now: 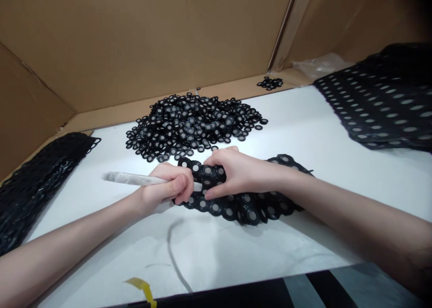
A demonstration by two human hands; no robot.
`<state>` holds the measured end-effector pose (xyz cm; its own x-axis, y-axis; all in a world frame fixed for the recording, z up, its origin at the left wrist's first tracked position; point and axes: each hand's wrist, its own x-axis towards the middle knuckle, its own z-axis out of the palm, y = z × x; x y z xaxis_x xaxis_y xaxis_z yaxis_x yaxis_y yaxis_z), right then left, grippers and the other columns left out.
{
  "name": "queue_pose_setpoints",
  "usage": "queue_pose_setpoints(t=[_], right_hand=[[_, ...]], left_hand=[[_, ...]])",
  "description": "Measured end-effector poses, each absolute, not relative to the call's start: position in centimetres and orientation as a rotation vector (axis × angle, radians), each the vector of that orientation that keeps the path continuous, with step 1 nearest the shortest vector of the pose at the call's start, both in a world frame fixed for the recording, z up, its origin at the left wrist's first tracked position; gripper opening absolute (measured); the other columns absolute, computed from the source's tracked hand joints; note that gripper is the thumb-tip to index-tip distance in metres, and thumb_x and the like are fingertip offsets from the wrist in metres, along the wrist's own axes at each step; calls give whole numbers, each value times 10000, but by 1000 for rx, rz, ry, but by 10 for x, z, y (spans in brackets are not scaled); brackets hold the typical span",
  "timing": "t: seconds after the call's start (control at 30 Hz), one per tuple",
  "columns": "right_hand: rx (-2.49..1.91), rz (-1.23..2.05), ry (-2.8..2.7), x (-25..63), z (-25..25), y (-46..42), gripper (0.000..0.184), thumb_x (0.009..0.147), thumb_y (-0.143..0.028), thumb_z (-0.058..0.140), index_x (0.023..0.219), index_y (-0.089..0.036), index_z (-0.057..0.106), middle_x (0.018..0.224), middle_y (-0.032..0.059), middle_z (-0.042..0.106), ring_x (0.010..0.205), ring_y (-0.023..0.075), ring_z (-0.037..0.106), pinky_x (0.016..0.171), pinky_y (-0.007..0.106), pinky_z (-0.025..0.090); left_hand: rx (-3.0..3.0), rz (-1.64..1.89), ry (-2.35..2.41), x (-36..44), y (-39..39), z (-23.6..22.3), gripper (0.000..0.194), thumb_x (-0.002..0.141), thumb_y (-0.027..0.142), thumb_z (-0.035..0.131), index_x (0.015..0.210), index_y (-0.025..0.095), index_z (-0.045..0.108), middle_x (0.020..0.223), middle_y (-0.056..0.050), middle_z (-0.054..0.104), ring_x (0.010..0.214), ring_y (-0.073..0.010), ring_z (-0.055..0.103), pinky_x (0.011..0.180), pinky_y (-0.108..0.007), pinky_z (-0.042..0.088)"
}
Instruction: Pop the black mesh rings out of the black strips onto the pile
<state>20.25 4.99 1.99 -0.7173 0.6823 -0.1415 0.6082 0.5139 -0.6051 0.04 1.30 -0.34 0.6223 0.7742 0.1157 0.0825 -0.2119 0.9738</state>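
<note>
My left hand [170,186] is closed around a whitish pen-like stick [130,178], its fist resting at the left end of a black rubber sheet [251,211] with rows of round holes. One end of the stick points at the sheet; the other sticks out to the left. Over the same sheet lies my right hand [236,170], thumb and fingers spread in a curve across it, touching it. Whether the fingers pinch the rubber is hard to see. The sheet is bunched and wavy under my right forearm.
A large heap of small black rings [195,123] lies behind my hands. A smaller ring pile [270,83] sits at the back by the cardboard wall [162,38]. Black perforated sheets [388,101] lie at right, a black stack [43,177] at left. Yellow tape [143,287] marks the front edge.
</note>
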Motion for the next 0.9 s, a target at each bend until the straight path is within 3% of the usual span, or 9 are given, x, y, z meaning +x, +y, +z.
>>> queue_pose_setpoints(t=[0.27,0.6,0.9], right_hand=[[-1103,969,-2636,202,18,49,362,647,-375,754,623,-166,460,599,-57,434,631,117,416,656,258,250],[-1048,1039,-2621,203,17,49,450,652,-346,744,558,-166,343,535,-78,351,572,86,352,632,251,225],[-1098,1036,-2638,202,22,47,366,654,-307,736,586,-158,409,597,-55,434,669,123,438,688,261,250]], left_hand=[[1695,567,666,2,19,9,501,886,430,477,482,134,480,401,7,383,389,-86,337,406,-257,224],[1749,482,603,1,27,11,508,890,440,468,475,147,468,407,-9,401,395,-100,347,406,-271,235],[1729,416,570,3,25,11,499,887,439,471,488,140,480,393,2,388,383,-92,349,405,-268,226]])
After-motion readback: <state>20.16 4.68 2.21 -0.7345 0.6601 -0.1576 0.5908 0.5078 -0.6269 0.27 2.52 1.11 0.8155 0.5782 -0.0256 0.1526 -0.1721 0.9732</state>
